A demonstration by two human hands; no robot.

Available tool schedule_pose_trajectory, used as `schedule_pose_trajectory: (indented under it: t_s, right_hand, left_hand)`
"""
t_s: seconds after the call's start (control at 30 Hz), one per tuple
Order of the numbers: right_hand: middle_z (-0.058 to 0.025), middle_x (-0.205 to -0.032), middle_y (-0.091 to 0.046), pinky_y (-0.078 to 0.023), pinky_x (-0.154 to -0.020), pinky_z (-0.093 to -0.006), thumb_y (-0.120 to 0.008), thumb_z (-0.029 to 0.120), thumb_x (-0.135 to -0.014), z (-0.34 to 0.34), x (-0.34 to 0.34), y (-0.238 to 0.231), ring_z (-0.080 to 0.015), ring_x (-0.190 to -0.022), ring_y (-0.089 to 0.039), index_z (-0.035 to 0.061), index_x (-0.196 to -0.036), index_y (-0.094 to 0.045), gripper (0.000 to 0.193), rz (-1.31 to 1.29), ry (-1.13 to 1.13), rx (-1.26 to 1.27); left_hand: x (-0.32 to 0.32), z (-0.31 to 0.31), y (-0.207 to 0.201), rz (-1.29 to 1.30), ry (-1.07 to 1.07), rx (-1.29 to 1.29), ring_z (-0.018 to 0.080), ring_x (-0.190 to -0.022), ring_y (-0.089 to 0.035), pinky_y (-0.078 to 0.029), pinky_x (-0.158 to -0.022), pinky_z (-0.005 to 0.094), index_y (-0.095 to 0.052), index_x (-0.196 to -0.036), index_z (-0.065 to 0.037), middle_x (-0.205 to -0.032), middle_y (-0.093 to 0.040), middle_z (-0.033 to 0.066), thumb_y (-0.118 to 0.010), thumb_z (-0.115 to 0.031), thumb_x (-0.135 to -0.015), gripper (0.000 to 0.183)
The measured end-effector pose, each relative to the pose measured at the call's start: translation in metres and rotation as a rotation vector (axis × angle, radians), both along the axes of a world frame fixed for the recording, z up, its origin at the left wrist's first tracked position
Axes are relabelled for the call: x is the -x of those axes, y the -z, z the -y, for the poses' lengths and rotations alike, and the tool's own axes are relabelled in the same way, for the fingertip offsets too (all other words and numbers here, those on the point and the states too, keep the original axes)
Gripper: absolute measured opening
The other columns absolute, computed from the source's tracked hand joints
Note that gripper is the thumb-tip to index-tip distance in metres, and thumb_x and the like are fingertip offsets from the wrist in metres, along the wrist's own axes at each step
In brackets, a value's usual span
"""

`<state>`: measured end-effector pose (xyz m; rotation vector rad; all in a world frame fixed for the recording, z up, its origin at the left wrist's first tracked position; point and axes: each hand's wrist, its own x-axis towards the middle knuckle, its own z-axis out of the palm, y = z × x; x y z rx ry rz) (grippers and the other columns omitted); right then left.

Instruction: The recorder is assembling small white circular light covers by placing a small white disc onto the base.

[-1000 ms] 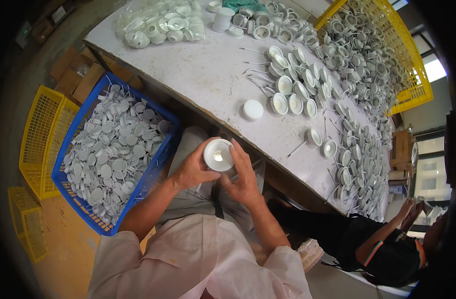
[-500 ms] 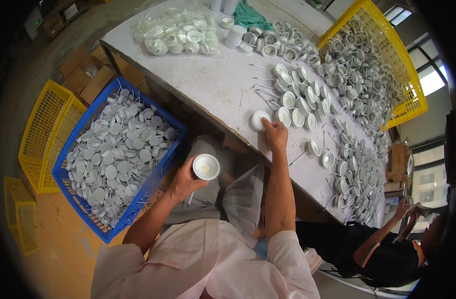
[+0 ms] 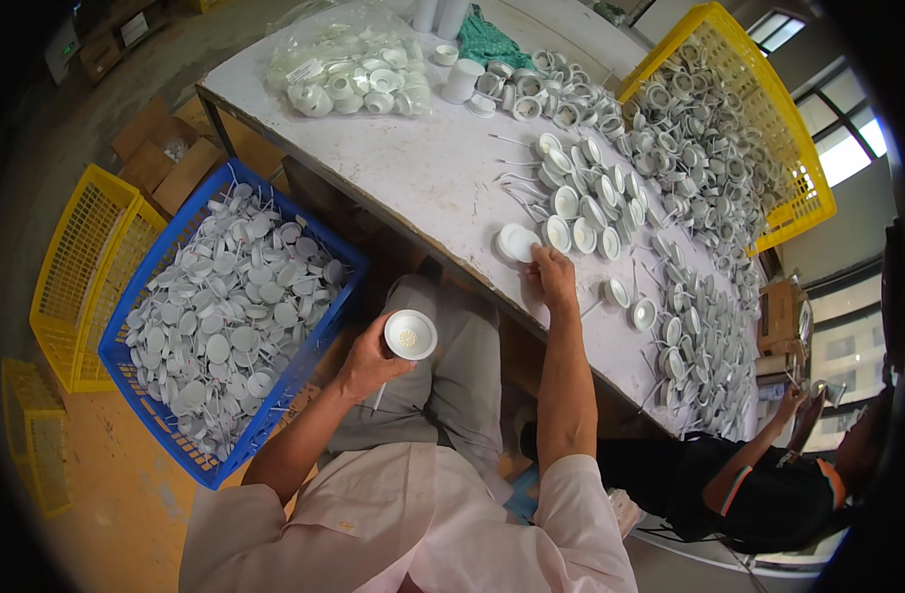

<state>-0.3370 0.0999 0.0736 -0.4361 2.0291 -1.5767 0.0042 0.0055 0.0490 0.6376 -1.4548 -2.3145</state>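
My left hand (image 3: 371, 358) is wrapped round a white round LED downlight (image 3: 411, 334) above my lap. Its open face is turned up, with a cluster of yellowish LED dots in the middle and a short white lead hanging below. At the table's near edge, my right hand (image 3: 554, 275) pinches the rim of a white round cover disc (image 3: 518, 242). This disc seems to overlap another one beneath it. Just beyond it stand several similar open downlights (image 3: 583, 208) with their leads pointing left. Two more lights (image 3: 643, 314) lie to the right of my right hand.
A blue basket (image 3: 116, 331) heaped with white lights stands at my left, beside yellow crates (image 3: 77, 267). On the table (image 3: 413, 168) are a bag of white parts (image 3: 348, 64), a green cloth (image 3: 492, 40) and a tipped yellow crate (image 3: 813, 148) spilling housings. A co-worker (image 3: 759, 484) sits at right.
My right fingers have shifted from the top of the disc to its right rim, and the disc looks slightly raised. My left hand still holds the downlight. The view has shifted slightly.
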Motion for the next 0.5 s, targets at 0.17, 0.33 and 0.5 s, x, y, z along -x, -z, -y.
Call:
schedule_pose_trajectory:
  t_s: [0.17, 0.33, 0.5]
  right_hand:
    - [-0.0037, -0.067, -0.06, -0.044, -0.053, -0.0203, -0.063, 0.026, -0.091, -0.01, -0.006, 0.004, -0.0078, -0.056, -0.053, 0.005, -0.074, -0.059, 0.027, -0.02, -0.025, 0.09]
    - [-0.0038, -0.068, -0.059, -0.043, -0.055, -0.0207, -0.056, 0.021, -0.096, -0.027, -0.007, 0.011, -0.0085, -0.056, -0.052, 0.0043, -0.083, -0.056, 0.021, 0.056, 0.039, 0.281]
    - [-0.0046, -0.073, -0.059, -0.044, -0.058, -0.0231, -0.053, 0.019, -0.097, -0.027, -0.01, 0.016, -0.0093, -0.059, -0.051, 0.0042, -0.086, -0.055, 0.019, 0.0, 0.054, 0.375]
  left_hand:
    - [-0.003, 0.006, -0.003, -0.026, -0.013, 0.008, 0.014, -0.108, -0.056, -0.048, -0.091, 0.0284, -0.039, -0.134, 0.001, -0.119, -0.056, 0.0076, -0.072, 0.001, -0.073, 0.069]
    - [-0.009, 0.019, -0.012, -0.055, -0.032, -0.022, 0.0109, -0.091, -0.059, -0.051, -0.07, 0.0232, -0.041, -0.133, 0.0, -0.111, -0.058, 0.0067, -0.072, -0.002, -0.075, 0.066]
    - [-0.007, 0.031, -0.022, -0.128, -0.012, -0.054, 0.0087, -0.079, -0.057, -0.046, -0.058, 0.0198, -0.039, -0.133, -0.002, -0.107, -0.058, 0.0059, -0.074, -0.006, -0.075, 0.067]
